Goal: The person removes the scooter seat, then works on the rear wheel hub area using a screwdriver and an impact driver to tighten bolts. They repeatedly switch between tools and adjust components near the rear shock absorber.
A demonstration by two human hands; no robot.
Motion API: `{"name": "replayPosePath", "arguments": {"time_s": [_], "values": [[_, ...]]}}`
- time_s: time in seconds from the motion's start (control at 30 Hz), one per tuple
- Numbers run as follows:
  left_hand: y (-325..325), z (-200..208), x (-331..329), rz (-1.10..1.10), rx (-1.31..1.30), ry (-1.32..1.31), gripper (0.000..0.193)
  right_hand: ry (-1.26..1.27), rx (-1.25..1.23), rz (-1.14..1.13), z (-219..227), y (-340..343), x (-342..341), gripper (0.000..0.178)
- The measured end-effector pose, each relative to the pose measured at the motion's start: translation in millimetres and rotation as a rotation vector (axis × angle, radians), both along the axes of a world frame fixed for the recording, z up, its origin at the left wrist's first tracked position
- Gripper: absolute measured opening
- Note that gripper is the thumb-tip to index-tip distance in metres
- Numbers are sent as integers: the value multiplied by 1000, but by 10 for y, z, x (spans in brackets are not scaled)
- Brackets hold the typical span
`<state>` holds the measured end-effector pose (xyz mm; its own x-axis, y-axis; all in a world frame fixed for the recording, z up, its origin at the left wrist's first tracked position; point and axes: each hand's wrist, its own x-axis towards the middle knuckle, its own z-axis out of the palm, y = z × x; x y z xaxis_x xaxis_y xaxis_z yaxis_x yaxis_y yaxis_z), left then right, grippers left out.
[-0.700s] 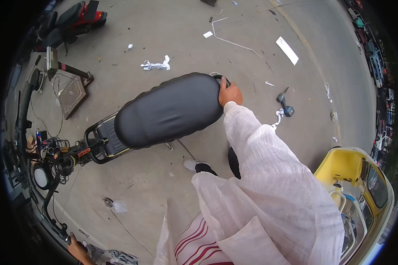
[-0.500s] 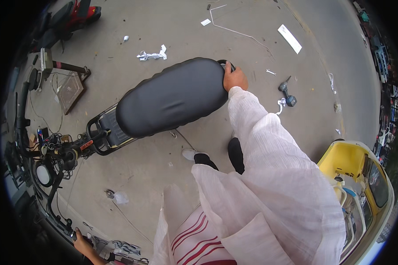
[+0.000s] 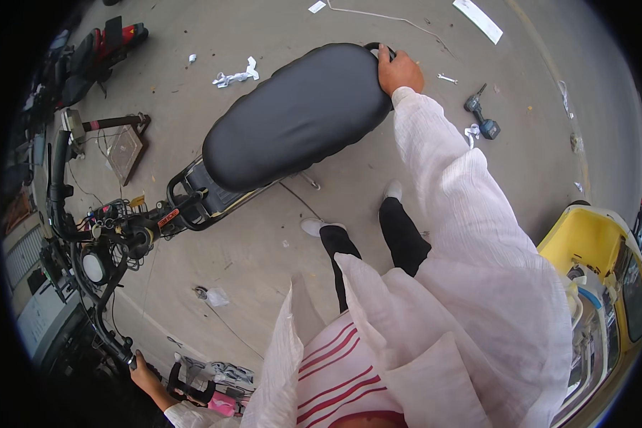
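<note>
An electric bike with a long black padded seat [image 3: 299, 118] stands in front of me, its front end to the left. At the seat's far right end, my right hand [image 3: 401, 73] is closed round the black rear grab rail [image 3: 373, 46]. My left hand [image 3: 144, 372] is at the lower left, wrapped round the near end of the handlebar [image 3: 108, 338]. Loose wires and bared parts show about the round headlight [image 3: 93, 267]. Behind them lies the frame [image 3: 192, 200] with its flat black footboard.
A cordless drill [image 3: 482, 114] and a small wrench [image 3: 447, 78] lie on the ground right of the seat. White scraps [image 3: 237, 74] are strewn beyond it. A yellow vehicle [image 3: 585, 239] stands at the right, a platform scale [image 3: 126, 153] at the left, a red scooter [image 3: 114, 46] behind.
The seat and my right hand appear higher and further right in the picture. More of my legs and both shoes now show. Both hands keep their hold on the bike.
</note>
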<state>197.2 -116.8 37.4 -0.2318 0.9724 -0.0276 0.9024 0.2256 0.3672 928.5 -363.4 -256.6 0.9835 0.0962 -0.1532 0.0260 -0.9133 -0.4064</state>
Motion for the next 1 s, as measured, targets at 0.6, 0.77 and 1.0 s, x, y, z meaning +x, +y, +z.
{"name": "replayPosePath", "arguments": {"time_s": [0.6,0.77,1.0], "values": [[-1047,-51,686,84,-73,-29,29,209,245,65,-93,-1040,1030,65],[-1230,-273,211,109,-20,-183,33,260,251,54,-230,-1120,1024,67],[-1258,-269,-41,61,-67,-131,38,144,189,27,-165,-1133,888,70]]}}
